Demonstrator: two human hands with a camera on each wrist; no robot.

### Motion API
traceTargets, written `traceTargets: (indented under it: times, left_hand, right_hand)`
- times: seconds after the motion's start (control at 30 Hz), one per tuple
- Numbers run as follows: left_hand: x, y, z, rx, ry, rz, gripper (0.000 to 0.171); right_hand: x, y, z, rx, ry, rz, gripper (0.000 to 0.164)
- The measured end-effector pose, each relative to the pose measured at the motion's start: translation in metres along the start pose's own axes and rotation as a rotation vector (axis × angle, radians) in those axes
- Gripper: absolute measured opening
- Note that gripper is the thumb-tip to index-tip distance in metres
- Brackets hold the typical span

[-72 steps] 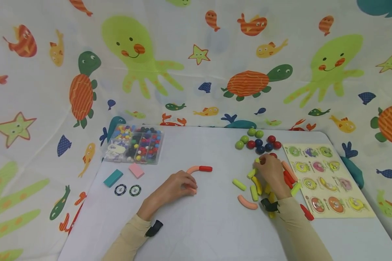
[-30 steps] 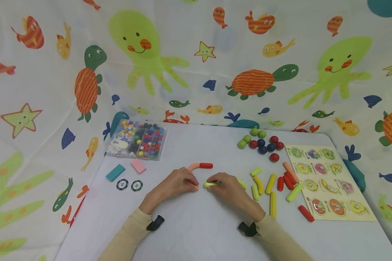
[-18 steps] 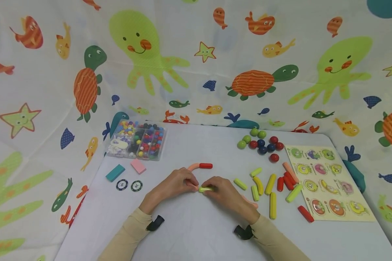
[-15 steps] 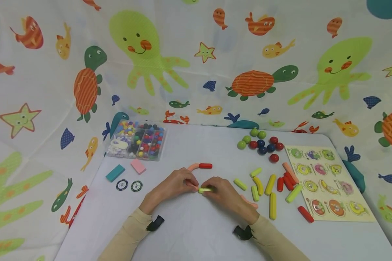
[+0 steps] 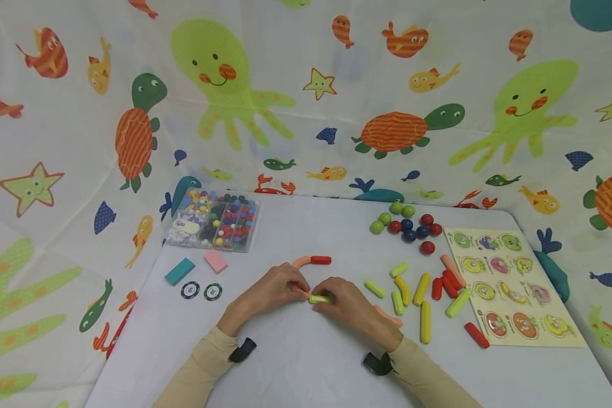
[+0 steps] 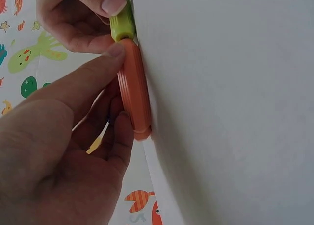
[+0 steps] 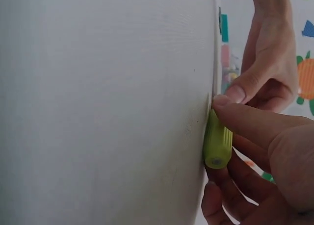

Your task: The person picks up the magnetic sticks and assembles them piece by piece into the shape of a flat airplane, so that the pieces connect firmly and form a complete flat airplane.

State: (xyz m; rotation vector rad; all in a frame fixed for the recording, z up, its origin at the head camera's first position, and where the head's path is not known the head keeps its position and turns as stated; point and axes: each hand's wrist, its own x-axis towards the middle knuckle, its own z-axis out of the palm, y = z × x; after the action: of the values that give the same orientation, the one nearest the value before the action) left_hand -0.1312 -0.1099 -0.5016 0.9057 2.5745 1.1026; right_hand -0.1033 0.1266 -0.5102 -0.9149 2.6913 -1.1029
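Note:
My left hand (image 5: pixel 271 288) pinches a peach ribbed stick (image 6: pixel 135 87) between thumb and fingers, low over the table. Facing it, my right hand (image 5: pixel 348 303) pinches a short light green stick (image 7: pixel 217 141). In the left wrist view the green stick's end meets the peach one's tip; whether they are joined I cannot tell. Just beyond my left fingers lies a curved peach stick (image 5: pixel 301 261) with a red stick (image 5: pixel 321 260) at its end. How far the curved piece runs behind the hand is hidden.
Loose yellow sticks (image 5: pixel 425 322), green sticks and red sticks (image 5: pixel 476 335) lie to the right, before a fruit puzzle board (image 5: pixel 512 283). Several coloured balls (image 5: pixel 409 234) sit behind. At left are a bead box (image 5: pixel 211 220), a teal block (image 5: pixel 180 271), a pink block (image 5: pixel 216 261) and two chips (image 5: pixel 213 292).
My right hand has picked up the green stick from the group at right and carried it left, end to end against the peach stick. My left hand has barely shifted.

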Motion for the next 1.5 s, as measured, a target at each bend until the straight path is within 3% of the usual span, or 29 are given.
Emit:
traceTargets:
  times: [0.37, 0.7, 1.17, 1.5]
  left_hand:
    - [0.000, 0.000, -0.001, 0.007, 0.010, 0.042, 0.014]
    - [0.001, 0.001, -0.001, 0.011, -0.002, 0.023, 0.012]
    - [0.000, 0.000, -0.001, 0.003, 0.012, 0.053, 0.011]
    - [-0.001, -0.001, 0.000, 0.002, -0.002, 0.031, 0.012]
  right_hand:
    - [0.001, -0.001, -0.002, -0.075, -0.020, -0.013, 0.024]
    - [0.001, 0.000, -0.004, -0.108, -0.056, -0.012, 0.028]
    - [0.003, 0.000, -0.015, 0.072, 0.089, 0.013, 0.024]
    - [-0.005, 0.002, -0.012, 0.036, 0.007, 0.009, 0.021]
